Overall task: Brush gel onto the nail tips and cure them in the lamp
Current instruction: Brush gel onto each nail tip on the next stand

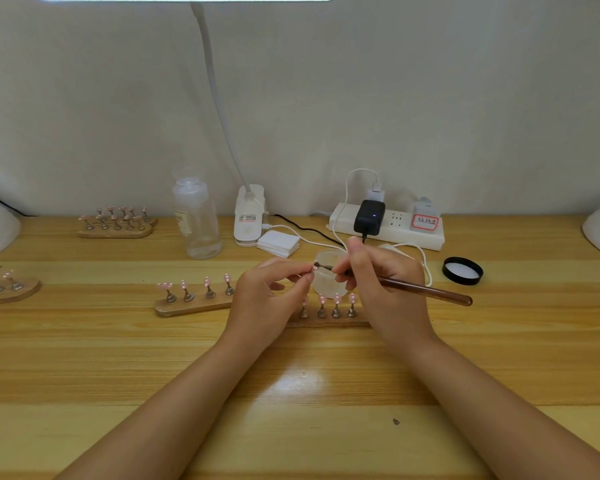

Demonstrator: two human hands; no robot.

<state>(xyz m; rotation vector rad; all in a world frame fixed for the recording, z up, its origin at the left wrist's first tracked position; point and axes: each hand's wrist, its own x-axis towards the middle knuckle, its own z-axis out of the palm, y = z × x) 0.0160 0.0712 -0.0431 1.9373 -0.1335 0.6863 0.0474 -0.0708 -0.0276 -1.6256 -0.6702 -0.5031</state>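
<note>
- The nail tip [314, 268] is tiny and pink, held up above the wooden table [118, 358], in front of the frosted gel jar [326, 282].
- The left hand [267, 296] pinches it between thumb and finger.
- The right hand [378, 282] holds a brown brush [423, 289] like a pencil, its tip touching the nail tip.
- More pink tips stand on wooden holders [191, 303] just beside the hands.
- The clear bottle [196, 220] has a label I cannot read fully.
</note>
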